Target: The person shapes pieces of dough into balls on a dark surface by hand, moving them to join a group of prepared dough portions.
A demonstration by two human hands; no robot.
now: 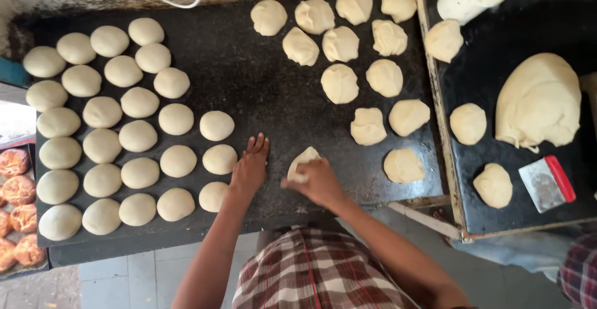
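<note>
So right up front, the right hand point(318, 181) is clamped on a rough dough piece point(302, 161) on the black worktop point(273, 97), while the left hand point(250, 167) lies flat and empty beside it. Looks like the rounding step; next it needs tucking smooth to match the rounded balls point(219, 158) at left. Further back, ragged dough portions point(340, 83) wait.

head view | straight down from above | close over black worktop point(273, 97) | single view only
</note>
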